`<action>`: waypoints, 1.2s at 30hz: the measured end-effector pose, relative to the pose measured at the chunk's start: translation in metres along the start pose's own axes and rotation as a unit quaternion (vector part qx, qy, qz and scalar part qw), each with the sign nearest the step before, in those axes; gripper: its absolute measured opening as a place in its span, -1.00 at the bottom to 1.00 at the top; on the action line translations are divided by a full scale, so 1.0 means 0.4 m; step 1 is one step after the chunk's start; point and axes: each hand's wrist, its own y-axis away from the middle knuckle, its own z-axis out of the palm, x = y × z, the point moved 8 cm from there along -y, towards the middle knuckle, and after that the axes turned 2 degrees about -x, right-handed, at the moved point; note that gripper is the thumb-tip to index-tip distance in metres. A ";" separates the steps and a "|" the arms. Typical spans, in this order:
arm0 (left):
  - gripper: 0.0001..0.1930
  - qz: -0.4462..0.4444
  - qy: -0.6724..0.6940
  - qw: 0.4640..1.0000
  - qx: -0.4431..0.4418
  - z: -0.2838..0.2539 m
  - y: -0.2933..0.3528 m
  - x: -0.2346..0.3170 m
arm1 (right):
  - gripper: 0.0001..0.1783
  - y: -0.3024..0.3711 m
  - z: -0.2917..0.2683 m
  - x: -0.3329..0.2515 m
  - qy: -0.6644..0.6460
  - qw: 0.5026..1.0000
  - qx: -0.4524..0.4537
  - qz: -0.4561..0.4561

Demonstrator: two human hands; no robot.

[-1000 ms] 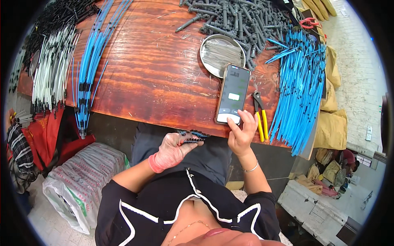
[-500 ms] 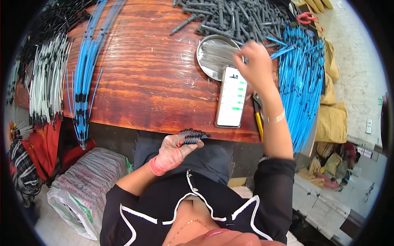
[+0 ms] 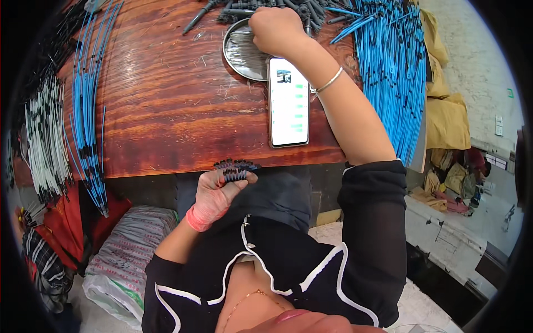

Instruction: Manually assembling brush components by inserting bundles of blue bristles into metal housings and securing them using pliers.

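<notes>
Both arms apart: right hand [image 3: 276, 29] outstretched, left hand [image 3: 215, 193] tucked close.

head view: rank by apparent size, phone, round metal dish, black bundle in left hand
1. Phone, largest.
2. Round metal dish, partly hidden by the right hand, so unsure against the phone.
3. Black bundle in the left hand, smallest, though nearer the camera.

One head-worn fisheye view looks steeply down from close above, facing forward over the person's chest onto the wooden surface [image 3: 166, 111]; its edges bend toward the rim.
</notes>
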 end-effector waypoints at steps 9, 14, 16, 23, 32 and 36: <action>-0.84 0.017 0.024 0.999 0.016 -0.001 0.006 -0.019 | -0.85 0.003 -0.017 0.026 -0.093 0.992 -0.039 0.073; -0.83 0.009 0.046 0.999 0.027 0.004 0.008 -0.021 | -0.86 0.046 -0.109 0.044 -0.100 0.991 0.009 0.093; -0.84 0.009 0.058 0.998 0.028 0.006 0.009 -0.012 | -0.86 0.083 -0.163 0.069 -0.151 0.972 0.117 0.134; -0.79 -0.005 0.013 1.000 0.025 -0.020 0.005 -0.008 | -0.87 0.354 -0.332 -0.009 -0.469 0.861 0.192 0.047; -0.80 -0.003 0.018 1.000 -0.012 0.001 -0.001 -0.010 | -0.63 0.525 -0.308 -0.221 -0.436 0.888 0.146 -0.020; -0.81 -0.002 0.023 1.000 -0.006 0.001 -0.002 -0.006 | -0.62 0.526 -0.301 -0.243 -0.417 0.895 0.161 -0.012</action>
